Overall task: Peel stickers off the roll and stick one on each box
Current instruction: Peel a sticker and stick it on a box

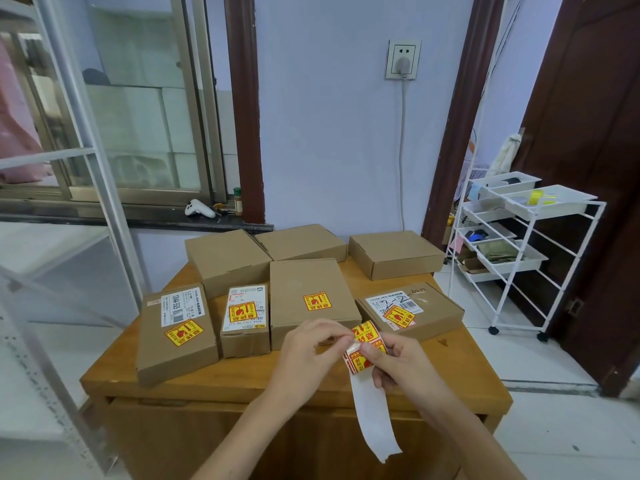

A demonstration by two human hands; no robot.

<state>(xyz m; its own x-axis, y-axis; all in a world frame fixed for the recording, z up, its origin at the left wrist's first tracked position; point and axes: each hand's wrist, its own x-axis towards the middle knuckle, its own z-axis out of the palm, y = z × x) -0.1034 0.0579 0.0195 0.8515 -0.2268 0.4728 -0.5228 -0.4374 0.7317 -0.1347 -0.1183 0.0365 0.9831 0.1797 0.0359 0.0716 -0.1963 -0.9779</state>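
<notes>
Several brown cardboard boxes lie on a wooden table point(242, 386). The front row carries yellow-and-red stickers: the left box point(173, 344), the small box point(245, 337), the middle box point(311, 289) and the right box point(433, 306). Three back boxes point(225, 258), point(301, 240), point(394, 251) are plain. My right hand point(401, 362) holds the sticker roll point(367, 341) above the table's front edge. My left hand point(308, 344) pinches a sticker's edge at the roll. A white strip of empty backing paper point(374, 414) hangs down from the roll.
A white wire trolley point(519, 258) with trays stands to the right of the table. A window sill point(138, 216) with small items runs behind on the left. A dark door point(595, 168) is at the far right. A metal frame point(86, 133) leans at the left.
</notes>
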